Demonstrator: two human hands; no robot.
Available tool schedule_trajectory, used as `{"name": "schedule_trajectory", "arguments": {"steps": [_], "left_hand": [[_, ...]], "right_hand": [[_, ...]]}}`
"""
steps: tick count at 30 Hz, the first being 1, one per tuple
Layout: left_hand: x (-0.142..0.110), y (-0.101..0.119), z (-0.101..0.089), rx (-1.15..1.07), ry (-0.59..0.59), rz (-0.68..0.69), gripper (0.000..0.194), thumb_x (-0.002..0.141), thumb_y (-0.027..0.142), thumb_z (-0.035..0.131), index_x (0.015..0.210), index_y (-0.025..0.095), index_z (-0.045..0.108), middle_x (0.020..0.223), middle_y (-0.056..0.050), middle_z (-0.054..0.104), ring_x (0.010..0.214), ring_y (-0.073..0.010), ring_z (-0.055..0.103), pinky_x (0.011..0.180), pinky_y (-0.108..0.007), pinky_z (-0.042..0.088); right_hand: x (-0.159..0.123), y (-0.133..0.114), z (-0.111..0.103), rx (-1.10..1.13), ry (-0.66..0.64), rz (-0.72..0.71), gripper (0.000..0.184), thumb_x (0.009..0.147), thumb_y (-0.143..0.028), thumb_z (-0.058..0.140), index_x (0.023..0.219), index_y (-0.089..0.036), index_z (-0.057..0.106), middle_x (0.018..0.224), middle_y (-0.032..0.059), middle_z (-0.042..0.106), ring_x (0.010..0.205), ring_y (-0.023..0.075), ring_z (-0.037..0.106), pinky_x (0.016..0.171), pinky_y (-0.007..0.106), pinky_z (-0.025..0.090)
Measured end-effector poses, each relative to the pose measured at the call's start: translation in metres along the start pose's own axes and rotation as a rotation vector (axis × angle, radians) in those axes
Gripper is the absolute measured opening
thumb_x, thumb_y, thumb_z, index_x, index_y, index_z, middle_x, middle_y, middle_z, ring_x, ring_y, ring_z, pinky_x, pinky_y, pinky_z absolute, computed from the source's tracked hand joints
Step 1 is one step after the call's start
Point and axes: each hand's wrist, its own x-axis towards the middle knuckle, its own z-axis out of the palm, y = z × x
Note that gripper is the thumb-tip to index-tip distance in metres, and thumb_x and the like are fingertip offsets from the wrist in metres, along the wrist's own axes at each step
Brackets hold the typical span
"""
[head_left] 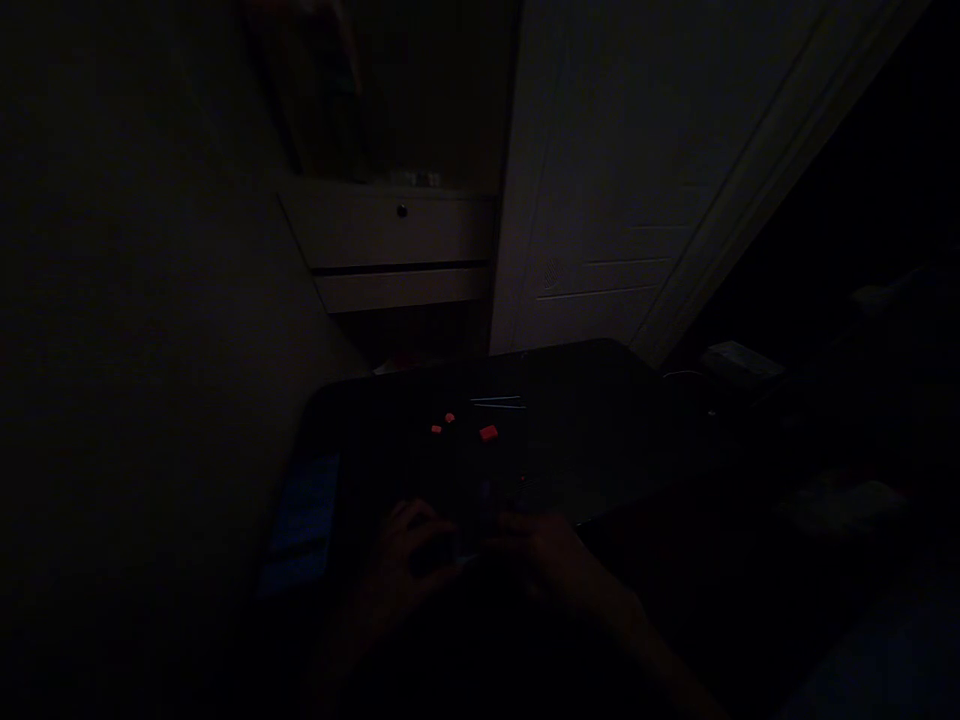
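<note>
The picture is very dark. My left hand [409, 555] is at the near part of the black table, its fingers curled and its thumb reaching toward a faint, pale-edged object [466, 559] between the hands. My right hand [544, 545] comes in from the right with its fingers closed at the other side of that object. What kind of thing it is cannot be made out. Beyond the hands lie a red block [489, 433] and two small orange-red pieces [436, 429]. Two thin, light sticks [499, 406] lie behind the red block.
The black tabletop [585, 400] has rounded far corners. A bluish, flat rectangle [304, 515] shows at its left side. Beyond the table stand a drawer unit [401, 235] and a pale panelled door [600, 200]. Dim items, one a pale box [742, 360], are at the right.
</note>
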Motion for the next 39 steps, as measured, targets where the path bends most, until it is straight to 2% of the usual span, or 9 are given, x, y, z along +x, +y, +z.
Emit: {"name": "schedule_trajectory", "arguments": {"steps": [4,7,9,12,15,18,24,33,39], "left_hand": [[0.001,-0.004,-0.004,-0.011,-0.011,-0.015,0.039,0.073,0.023,0.096,0.111,0.028,0.085,0.112,-0.005,0.076,0.11,-0.03,0.073,0.098,-0.047,0.062],[0.003,-0.009,-0.006,-0.029,-0.041,0.02,0.043,0.083,0.021,0.087,0.123,0.036,0.083,0.121,-0.004,0.075,0.113,-0.0273,0.074,0.102,-0.046,0.062],[0.004,-0.011,-0.008,-0.04,-0.053,0.048,0.035,0.088,0.018,0.079,0.115,0.039,0.086,0.125,-0.003,0.076,0.116,-0.026,0.073,0.105,-0.046,0.06],[0.004,-0.009,-0.009,-0.052,-0.032,0.062,0.019,0.088,0.018,0.078,0.095,0.033,0.087,0.115,-0.003,0.079,0.111,-0.0256,0.075,0.101,-0.042,0.061],[0.0,-0.004,-0.007,-0.051,0.033,0.039,0.008,0.088,0.023,0.079,0.089,0.029,0.084,0.102,-0.003,0.078,0.1,-0.0248,0.076,0.093,-0.04,0.062],[-0.007,0.001,0.002,-0.036,0.131,-0.01,0.005,0.09,0.027,0.077,0.088,0.027,0.082,0.1,-0.004,0.078,0.098,-0.0264,0.075,0.091,-0.042,0.061],[-0.02,0.004,0.019,-0.003,0.284,-0.102,0.009,0.09,0.033,0.075,0.089,0.027,0.082,0.095,-0.006,0.077,0.096,-0.0303,0.074,0.091,-0.049,0.06],[-0.021,0.011,0.02,-0.027,0.354,-0.149,0.021,0.089,0.045,0.076,0.083,0.028,0.085,0.087,-0.004,0.078,0.078,-0.0246,0.075,0.072,-0.038,0.063],[-0.024,0.012,0.017,-0.039,0.372,-0.135,0.025,0.089,0.05,0.075,0.083,0.03,0.088,0.088,-0.004,0.081,0.078,-0.0235,0.079,0.072,-0.035,0.064]], "right_hand": [[0.001,-0.001,-0.002,-0.004,-0.005,0.028,0.051,0.087,0.0,0.061,0.124,-0.029,0.082,0.116,0.0041,0.08,0.101,0.0225,0.073,0.082,0.03,0.049],[0.002,-0.002,-0.008,0.0,-0.023,0.015,0.056,0.085,0.002,0.061,0.127,-0.029,0.08,0.118,0.004,0.079,0.104,0.0227,0.073,0.083,0.03,0.049],[0.001,-0.002,-0.011,-0.006,-0.025,0.01,0.055,0.086,0.002,0.061,0.127,-0.029,0.08,0.117,0.0042,0.079,0.103,0.0224,0.073,0.085,0.03,0.05],[-0.004,0.0,-0.008,-0.006,0.016,0.026,0.047,0.09,-0.001,0.062,0.124,-0.027,0.081,0.113,0.0053,0.079,0.098,0.0217,0.074,0.081,0.029,0.052],[-0.011,-0.002,0.012,0.057,0.2,0.083,0.042,0.095,-0.004,0.059,0.126,-0.023,0.079,0.11,0.0074,0.08,0.094,0.0223,0.077,0.079,0.029,0.056],[-0.015,-0.007,0.047,0.12,0.376,0.086,0.053,0.095,-0.001,0.055,0.14,-0.024,0.072,0.121,0.0104,0.078,0.105,0.0249,0.079,0.088,0.033,0.063],[-0.012,-0.015,0.102,0.079,0.459,0.102,0.06,0.096,-0.001,0.05,0.151,-0.022,0.064,0.117,0.0145,0.079,0.092,0.0259,0.082,0.081,0.034,0.069],[-0.014,-0.02,0.116,0.023,0.517,-0.031,0.065,0.1,-0.003,0.05,0.163,-0.02,0.052,0.112,0.0149,0.079,0.085,0.0245,0.08,0.077,0.033,0.07],[-0.012,-0.017,0.119,-0.029,0.566,-0.064,0.064,0.103,-0.004,0.045,0.165,-0.018,0.046,0.107,0.0136,0.079,0.079,0.023,0.081,0.069,0.029,0.07]]}}
